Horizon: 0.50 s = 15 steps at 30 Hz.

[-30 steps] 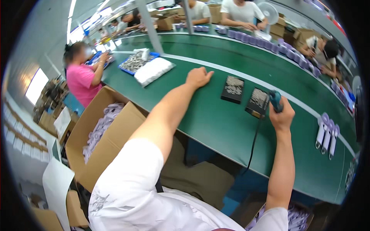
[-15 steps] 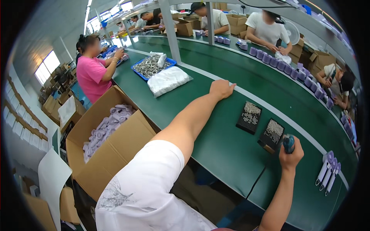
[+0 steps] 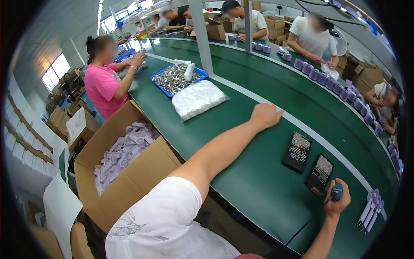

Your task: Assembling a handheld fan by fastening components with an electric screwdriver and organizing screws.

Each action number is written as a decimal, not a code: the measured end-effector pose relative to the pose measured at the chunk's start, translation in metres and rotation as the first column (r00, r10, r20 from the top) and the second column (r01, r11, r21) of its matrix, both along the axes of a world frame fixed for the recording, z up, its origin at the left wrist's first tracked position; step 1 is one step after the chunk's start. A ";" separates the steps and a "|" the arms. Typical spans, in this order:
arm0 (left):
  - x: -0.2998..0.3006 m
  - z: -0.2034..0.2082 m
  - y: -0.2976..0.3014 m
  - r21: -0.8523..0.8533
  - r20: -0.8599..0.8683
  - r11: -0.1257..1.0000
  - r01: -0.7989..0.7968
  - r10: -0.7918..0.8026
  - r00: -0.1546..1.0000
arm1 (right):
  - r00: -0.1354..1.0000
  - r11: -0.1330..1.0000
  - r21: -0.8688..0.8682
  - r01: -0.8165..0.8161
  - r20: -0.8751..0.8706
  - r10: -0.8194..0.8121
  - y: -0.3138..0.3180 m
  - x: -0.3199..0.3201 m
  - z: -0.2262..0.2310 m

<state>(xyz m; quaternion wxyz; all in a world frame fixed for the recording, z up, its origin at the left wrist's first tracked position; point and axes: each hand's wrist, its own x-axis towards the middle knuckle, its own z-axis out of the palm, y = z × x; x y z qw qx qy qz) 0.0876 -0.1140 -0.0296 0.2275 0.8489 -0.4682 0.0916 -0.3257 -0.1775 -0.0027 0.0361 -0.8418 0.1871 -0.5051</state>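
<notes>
My right hand [image 3: 337, 202] is closed round a teal and dark electric screwdriver [image 3: 336, 192], just in front of two black trays. The right tray [image 3: 318, 177] and the left tray [image 3: 295, 157] both carry rows of small silvery screws, with a loose heap at the far end. Stretched across the green bench, my left hand [image 3: 265, 116] rests at the pale strip [image 3: 297, 120]. One digit sticks out to the right; its other fingers are hidden under the hand. To the right of the screwdriver lie several white and lilac handheld pieces [image 3: 371, 211].
A cardboard box [image 3: 129, 181] of lilac parts [image 3: 125, 151] stands left of my arm. Ahead are a blue tray of metal pieces [image 3: 172, 80] and a bag of white items [image 3: 198, 100]. A metal post [image 3: 202, 41] rises beyond. Co-workers sit opposite; one in pink [image 3: 101, 82] is at left.
My view has shifted, so the bench things appear lower and farther right. The screwdriver has tilted and now shows more end-on. My left hand stays at the pale strip.
</notes>
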 end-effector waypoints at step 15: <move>-0.011 0.004 -0.008 -0.150 -0.325 0.952 0.266 -0.302 0.896 | 0.981 0.902 0.424 0.086 0.120 -0.150 -0.053 -0.058 -0.058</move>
